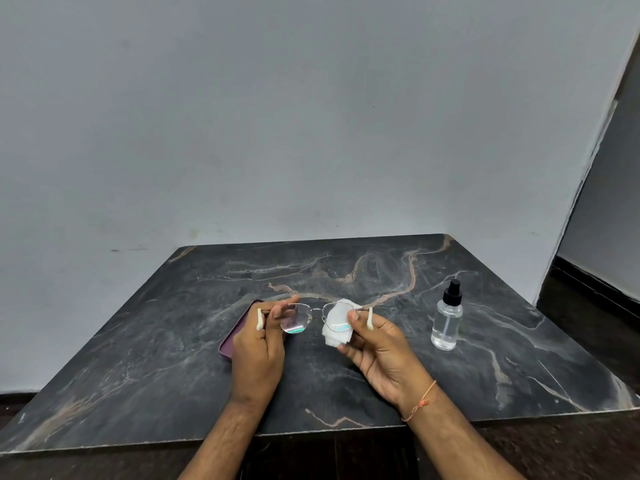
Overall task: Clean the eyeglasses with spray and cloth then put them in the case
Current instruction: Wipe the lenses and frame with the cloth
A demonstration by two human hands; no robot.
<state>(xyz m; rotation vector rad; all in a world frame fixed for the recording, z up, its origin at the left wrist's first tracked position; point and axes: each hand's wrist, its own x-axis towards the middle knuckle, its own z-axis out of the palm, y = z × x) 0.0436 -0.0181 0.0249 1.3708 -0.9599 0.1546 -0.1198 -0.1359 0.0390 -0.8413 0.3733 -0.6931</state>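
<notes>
Holding the thin metal-framed eyeglasses with clear lenses (313, 315) in the air above the dark veined marble table (173, 341), I have my left hand (258, 351) pinching the frame at its left hinge and my right hand (379, 348) pinching a crumpled white cloth (337, 327) around the right lens, thumb on the near face. My worry is the frame: it looks slight, and pressing hard on one lens while the other hand holds the far hinge could twist the bridge or bend a temple. A slack pinch on the left could drop the glasses onto the stone. The flat maroon case (239, 332) lies half hidden under my left hand. The clear spray bottle with a black pump (447, 323) stands well apart to the right, where a sweeping elbow could tip it.
</notes>
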